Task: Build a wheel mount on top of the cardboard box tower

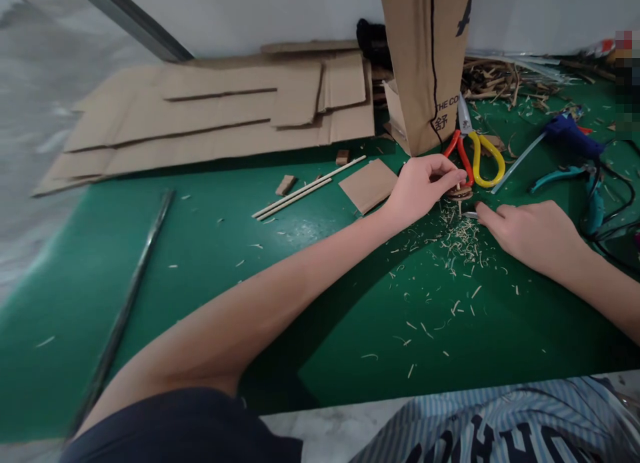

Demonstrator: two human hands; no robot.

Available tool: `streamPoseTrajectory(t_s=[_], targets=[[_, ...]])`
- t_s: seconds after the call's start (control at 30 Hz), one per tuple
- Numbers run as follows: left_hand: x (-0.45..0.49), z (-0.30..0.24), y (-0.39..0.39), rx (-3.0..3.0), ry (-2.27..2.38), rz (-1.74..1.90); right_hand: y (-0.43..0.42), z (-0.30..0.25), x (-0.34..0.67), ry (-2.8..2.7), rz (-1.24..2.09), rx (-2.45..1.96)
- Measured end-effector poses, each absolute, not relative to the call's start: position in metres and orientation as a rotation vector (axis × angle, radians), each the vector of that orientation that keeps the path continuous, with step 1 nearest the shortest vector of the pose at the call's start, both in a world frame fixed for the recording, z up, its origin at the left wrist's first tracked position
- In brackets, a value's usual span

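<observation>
While left hand (423,186) pinches small wooden disc (459,193) — fingers clamped on it — right hand (527,237) lies open on green counter (550,329), fingers apart, among wood shavings (457,239).

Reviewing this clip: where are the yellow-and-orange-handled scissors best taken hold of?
Probably by their yellow loop handle, from the right, with the right hand. That loop lies free on the green mat; the orange loop crowds the left hand, and the blades point away toward the paper bag.
</observation>
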State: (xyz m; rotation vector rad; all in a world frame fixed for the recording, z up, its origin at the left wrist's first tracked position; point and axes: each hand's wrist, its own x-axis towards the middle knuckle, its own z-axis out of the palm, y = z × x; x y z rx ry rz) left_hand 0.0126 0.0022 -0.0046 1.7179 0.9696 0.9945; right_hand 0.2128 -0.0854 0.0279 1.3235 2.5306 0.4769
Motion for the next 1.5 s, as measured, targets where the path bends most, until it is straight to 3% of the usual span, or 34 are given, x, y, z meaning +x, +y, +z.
streamPoseTrajectory(t_s=[1.5], targets=[[0.013,0.000,0.000,1.750,0.998,0.984,-0.086,0.031,0.207,2.475,0.450,1.428]])
